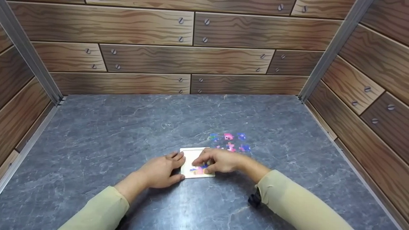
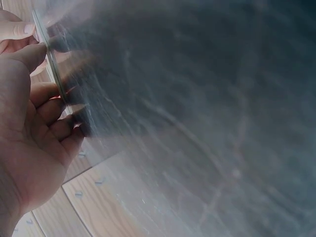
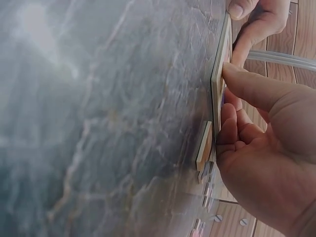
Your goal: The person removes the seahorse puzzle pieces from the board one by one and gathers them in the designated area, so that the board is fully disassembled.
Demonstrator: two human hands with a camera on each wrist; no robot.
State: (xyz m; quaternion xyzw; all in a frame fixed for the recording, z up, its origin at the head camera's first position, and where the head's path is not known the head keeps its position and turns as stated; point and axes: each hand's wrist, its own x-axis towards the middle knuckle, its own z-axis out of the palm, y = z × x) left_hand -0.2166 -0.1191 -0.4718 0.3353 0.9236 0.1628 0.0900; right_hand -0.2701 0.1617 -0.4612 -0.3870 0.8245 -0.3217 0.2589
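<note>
A white puzzle board (image 1: 189, 156) lies flat on the table. Joined colourful puzzle pieces (image 1: 197, 171) fill part of its near side. My left hand (image 1: 163, 171) rests at the board's left edge, its thumb near the front corner and its fingers farther up. Over the board's right half, my right hand (image 1: 220, 161) touches the pieces with spread thumb and index finger; whether a loose piece lies under them is hidden. In the right wrist view the thumb (image 3: 242, 81) meets the board's edge (image 3: 217, 74), and the other fingers are curled.
Several loose pieces lie behind and right of the board, among them a pink piece (image 1: 228, 136) and blue pieces (image 1: 242, 136). Some are partly hidden by my right hand. Wood-patterned walls (image 1: 143, 59) enclose the grey marbled table (image 1: 111, 127) at the back and sides.
</note>
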